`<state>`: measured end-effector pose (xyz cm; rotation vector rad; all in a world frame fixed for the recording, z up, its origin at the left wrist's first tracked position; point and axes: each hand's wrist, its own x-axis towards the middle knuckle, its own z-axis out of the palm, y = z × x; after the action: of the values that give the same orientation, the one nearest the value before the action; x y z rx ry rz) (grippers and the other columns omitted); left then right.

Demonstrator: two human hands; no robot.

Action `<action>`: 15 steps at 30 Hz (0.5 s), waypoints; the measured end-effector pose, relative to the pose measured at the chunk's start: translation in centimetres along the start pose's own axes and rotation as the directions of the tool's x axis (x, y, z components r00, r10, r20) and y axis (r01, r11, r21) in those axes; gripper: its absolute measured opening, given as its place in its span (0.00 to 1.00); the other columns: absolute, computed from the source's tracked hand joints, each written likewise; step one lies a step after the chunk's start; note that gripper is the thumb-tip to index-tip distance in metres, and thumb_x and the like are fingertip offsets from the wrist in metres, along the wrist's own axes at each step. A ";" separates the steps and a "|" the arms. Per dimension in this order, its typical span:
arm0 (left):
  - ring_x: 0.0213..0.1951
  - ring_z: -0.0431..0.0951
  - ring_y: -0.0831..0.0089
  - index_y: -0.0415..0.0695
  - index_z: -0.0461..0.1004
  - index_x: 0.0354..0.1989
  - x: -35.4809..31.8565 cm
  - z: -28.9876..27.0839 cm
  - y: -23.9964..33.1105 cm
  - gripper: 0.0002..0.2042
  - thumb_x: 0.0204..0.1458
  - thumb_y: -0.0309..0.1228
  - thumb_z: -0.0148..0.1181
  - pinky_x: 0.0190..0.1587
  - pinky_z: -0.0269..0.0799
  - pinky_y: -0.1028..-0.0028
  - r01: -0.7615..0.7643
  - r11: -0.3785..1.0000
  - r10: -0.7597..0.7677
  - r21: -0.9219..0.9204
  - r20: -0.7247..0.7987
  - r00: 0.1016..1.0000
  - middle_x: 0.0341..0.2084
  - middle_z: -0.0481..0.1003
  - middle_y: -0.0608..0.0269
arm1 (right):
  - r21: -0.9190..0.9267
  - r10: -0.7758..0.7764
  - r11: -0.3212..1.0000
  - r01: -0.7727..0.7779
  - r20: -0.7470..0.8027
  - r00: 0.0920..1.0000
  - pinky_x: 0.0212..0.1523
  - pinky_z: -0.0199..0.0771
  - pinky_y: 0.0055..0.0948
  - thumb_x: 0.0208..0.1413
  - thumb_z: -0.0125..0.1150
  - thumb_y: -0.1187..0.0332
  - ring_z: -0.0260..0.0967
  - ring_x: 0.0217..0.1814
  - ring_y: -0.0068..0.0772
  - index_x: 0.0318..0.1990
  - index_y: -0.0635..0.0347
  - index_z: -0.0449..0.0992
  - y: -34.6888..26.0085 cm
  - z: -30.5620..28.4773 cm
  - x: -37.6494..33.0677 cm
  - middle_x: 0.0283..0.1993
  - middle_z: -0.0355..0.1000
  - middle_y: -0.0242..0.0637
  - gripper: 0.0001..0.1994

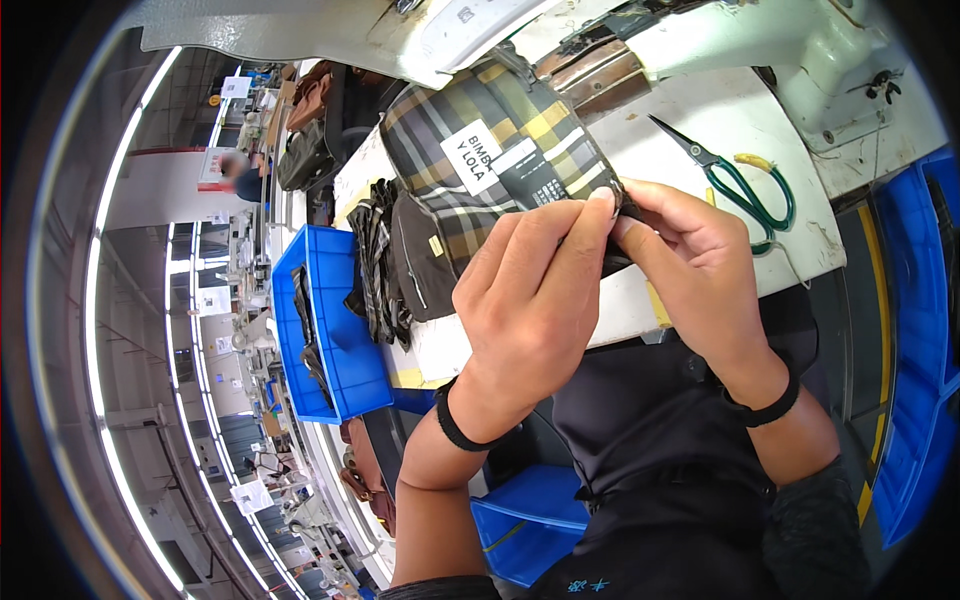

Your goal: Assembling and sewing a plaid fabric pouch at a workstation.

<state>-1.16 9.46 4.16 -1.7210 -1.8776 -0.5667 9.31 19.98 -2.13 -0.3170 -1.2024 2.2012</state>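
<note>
A checked fabric piece (420, 120) in brown, yellow and grey lies on the white sewing table (650, 130), with a white label and a black tag on it. My left hand (535, 290) pinches its right edge, thumb and fingers pressed together. Right beside it, my right hand (695, 265) is closed on the same edge, its fingertips almost touching the left ones. What exactly lies between the fingertips is hidden. A dark zipped section (415, 255) hangs at the fabric's left side. Green-handled scissors (740, 185) rest to the right of my hands.
Beyond the fabric stands a white sewing machine (840, 60). A blue bin (330, 330) holding dark pieces stands left of the table, beside bunched dark strips (378, 265). Another blue bin (530, 520) is below, and blue crates (920, 380) stand at far right. A person (245, 178) is in the distance.
</note>
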 end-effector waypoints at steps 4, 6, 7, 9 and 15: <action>0.30 0.79 0.67 0.36 0.83 0.43 0.5 0.5 -0.8 0.16 0.42 0.15 0.69 0.33 0.76 0.71 -0.011 1.000 0.011 0.006 -0.017 1.000 0.34 0.78 0.61 | 0.018 -0.025 1.000 0.025 -0.003 1.000 0.50 0.80 0.22 0.65 0.59 0.80 0.78 0.49 0.21 0.58 0.74 0.78 0.4 0.0 1.2 0.48 0.82 0.39 0.15; 0.31 0.79 0.66 0.37 0.83 0.42 0.7 1.1 -1.5 0.15 0.42 0.16 0.69 0.34 0.76 0.70 -0.021 1.000 0.022 0.018 -0.050 0.999 0.34 0.78 0.61 | -0.006 -0.039 0.999 0.039 -0.010 0.999 0.49 0.80 0.21 0.65 0.59 0.80 0.78 0.48 0.19 0.57 0.74 0.79 0.6 0.0 2.0 0.47 0.82 0.39 0.15; 0.31 0.79 0.66 0.37 0.83 0.42 0.8 1.3 -1.8 0.15 0.42 0.16 0.69 0.34 0.76 0.70 -0.019 1.000 0.020 0.019 -0.051 0.999 0.34 0.78 0.61 | -0.021 -0.057 0.998 0.057 -0.013 0.998 0.47 0.79 0.19 0.64 0.60 0.80 0.77 0.47 0.18 0.56 0.74 0.79 0.6 0.1 2.4 0.45 0.82 0.37 0.14; 0.32 0.79 0.66 0.38 0.82 0.42 1.0 1.4 -2.3 0.15 0.43 0.17 0.70 0.35 0.77 0.69 -0.028 0.998 0.030 0.058 -0.034 0.999 0.34 0.78 0.62 | -0.036 -0.072 0.997 0.071 -0.014 0.997 0.44 0.77 0.18 0.64 0.60 0.80 0.76 0.45 0.16 0.55 0.74 0.80 0.9 0.2 3.1 0.44 0.82 0.36 0.14; 0.35 0.80 0.65 0.42 0.83 0.42 1.8 1.5 -3.9 0.13 0.47 0.20 0.71 0.38 0.78 0.69 -0.016 0.996 0.018 0.084 -0.023 1.000 0.34 0.79 0.63 | -0.072 -0.106 0.992 0.102 -0.059 0.993 0.34 0.71 0.16 0.63 0.62 0.77 0.69 0.35 0.10 0.53 0.73 0.81 1.5 0.9 5.0 0.37 0.81 0.32 0.13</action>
<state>-5.28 11.37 4.31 -1.6681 -1.8421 -0.4916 4.41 21.81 -2.49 -0.3416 -1.2348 2.0488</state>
